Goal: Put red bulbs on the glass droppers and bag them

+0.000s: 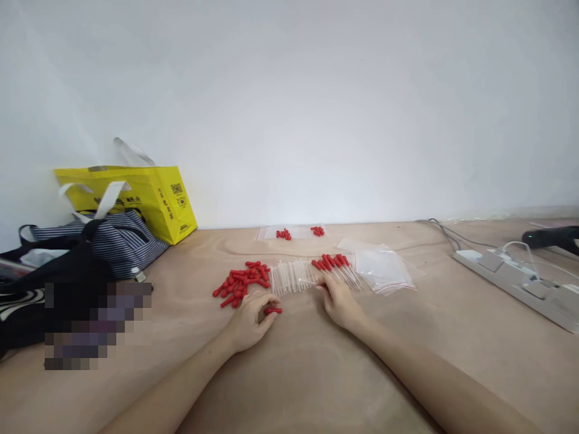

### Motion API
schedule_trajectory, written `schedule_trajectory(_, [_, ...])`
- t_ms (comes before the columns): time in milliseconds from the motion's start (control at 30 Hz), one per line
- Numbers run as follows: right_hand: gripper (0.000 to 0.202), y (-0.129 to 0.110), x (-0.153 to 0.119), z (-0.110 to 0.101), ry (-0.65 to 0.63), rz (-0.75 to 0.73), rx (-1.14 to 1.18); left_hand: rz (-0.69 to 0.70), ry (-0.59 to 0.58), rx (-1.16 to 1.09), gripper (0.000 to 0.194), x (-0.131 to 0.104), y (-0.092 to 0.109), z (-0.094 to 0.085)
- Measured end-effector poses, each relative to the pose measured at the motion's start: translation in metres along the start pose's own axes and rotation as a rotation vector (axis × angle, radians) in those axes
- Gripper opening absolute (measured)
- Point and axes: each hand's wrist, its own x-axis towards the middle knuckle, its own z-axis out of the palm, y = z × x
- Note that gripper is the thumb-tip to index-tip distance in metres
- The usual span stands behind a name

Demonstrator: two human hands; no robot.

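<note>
My left hand (251, 320) is curled with a red rubber dropper bulb (274, 310) between thumb and fingers, just above the table. My right hand (338, 299) pinches one end of a thin clear tube (308, 282), which points left across the row of clear dropper tubes (289, 277). Beyond my left fingers lies a loose pile of red bulbs (244, 280). Several droppers with red bulbs fitted (332, 263) lie side by side beyond my right hand, partly covered by it.
Clear zip bags (384, 268) lie to the right of the droppers. Near the wall rests a bag with red bulbs and tubes (298, 232). A yellow bag (174, 208) and striped bag (124, 244) stand left; a power strip (515, 283) with cables lies right.
</note>
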Motion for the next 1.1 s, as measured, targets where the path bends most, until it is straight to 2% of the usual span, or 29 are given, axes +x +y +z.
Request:
schedule_trajectory(100, [0.023, -0.004, -0.019, -0.002, -0.005, -0.120, 0.096, -0.011, 0.010, 0.082, 0.019, 0.001, -0.003, 0.003])
schedule_trajectory(233, [0.041, -0.015, -0.027, -0.002, -0.059, -0.176, 0.078, -0.079, 0.028, 0.166, 0.016, 0.000, -0.002, 0.007])
schedule_trajectory(367, [0.036, -0.022, -0.026, 0.003, -0.070, -0.149, 0.086, -0.131, 0.052, 0.103, 0.016, -0.002, 0.004, 0.011])
schedule_trajectory(500, [0.031, -0.027, -0.026, 0.004, -0.073, -0.143, 0.093, -0.122, 0.067, 0.058, 0.017, -0.002, 0.009, 0.014])
schedule_trajectory(767, [0.028, -0.037, -0.028, 0.003, -0.077, -0.209, 0.111, -0.136, 0.112, -0.036, 0.020, 0.000, 0.012, 0.016])
schedule_trajectory(900, [0.026, -0.037, -0.028, 0.002, -0.071, -0.214, 0.123, -0.137, 0.118, -0.083, 0.021, -0.001, 0.014, 0.016])
schedule_trajectory(1100, [0.032, -0.031, -0.027, -0.006, -0.054, -0.279, 0.005, -0.070, 0.094, -0.022, 0.020, -0.005, 0.018, 0.016])
